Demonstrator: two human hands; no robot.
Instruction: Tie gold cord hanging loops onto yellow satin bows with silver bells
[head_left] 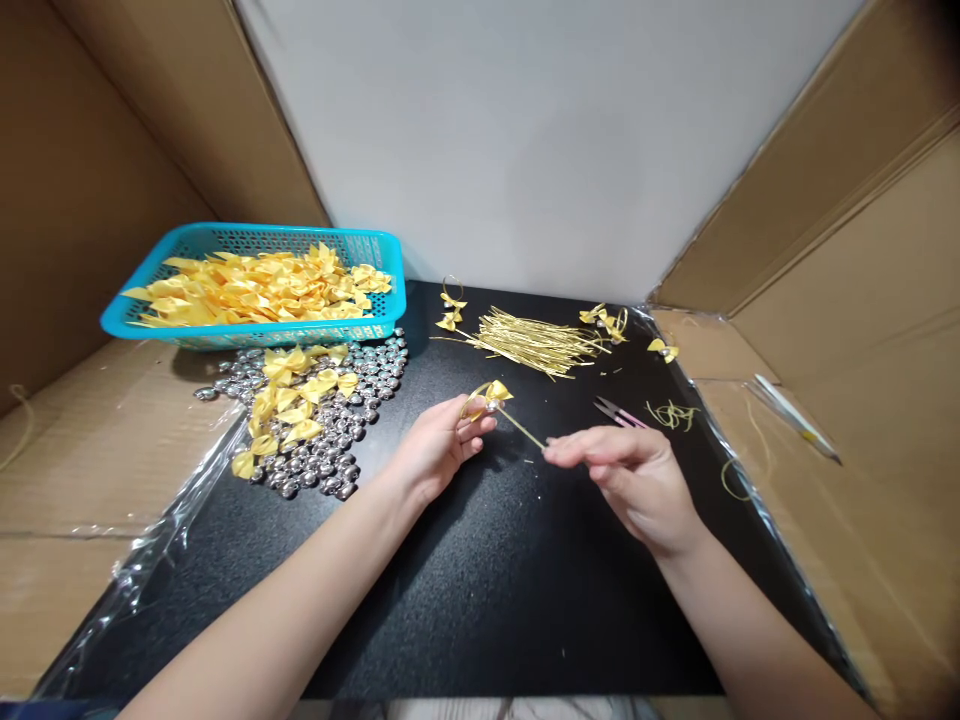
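Note:
Between the thumb and fingers of my left hand [444,448] is a yellow ribbon bow [498,391] with a small silver bead at its front and a loop of gold cord. A straight length of gold cord [523,430] runs from the bow down to my right hand [626,480], whose fingertips are pinched on its end. Beyond the hands lies a pile of cut gold cords [529,342]. Behind my right hand, scissors [619,413] with pink handles are partly hidden.
A blue basket [397,290] full of yellow bows stands back left. Silver beads [322,465] and loose bows [281,405] lie before it. Finished-looking bows [606,322] sit back right, near cord scraps [673,415]. A white pen-like tool [796,418] rests on cardboard at right.

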